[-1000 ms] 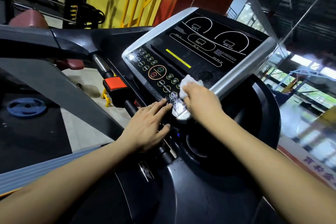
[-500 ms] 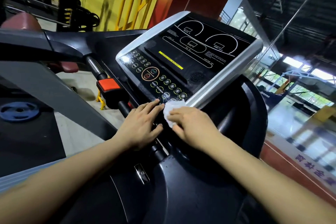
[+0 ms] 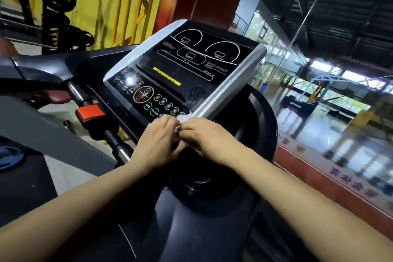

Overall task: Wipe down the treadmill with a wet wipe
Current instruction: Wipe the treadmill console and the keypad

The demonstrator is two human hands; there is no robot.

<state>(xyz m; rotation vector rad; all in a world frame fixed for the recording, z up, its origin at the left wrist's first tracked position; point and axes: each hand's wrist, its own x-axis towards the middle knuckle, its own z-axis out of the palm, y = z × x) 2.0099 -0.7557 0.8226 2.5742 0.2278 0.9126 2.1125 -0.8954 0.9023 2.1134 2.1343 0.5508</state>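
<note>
Both hands are now meeting at the console's [image 3: 180, 66] near edge, left hand [image 3: 156, 147] and right hand [image 3: 207, 140] pinching the wipe [image 3: 184, 118] between them, right nearer its exposed end.

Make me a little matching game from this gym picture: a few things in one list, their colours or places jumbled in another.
Things:
1. wet wipe
2. clip on the handlebar
3. strip on the console
4. weight plate

Descriptions:
A. yellow
B. blue, on the floor at far left
C. white, between the left hand and right hand
D. red-orange

Pairs: 1-C, 2-D, 3-A, 4-B
</note>
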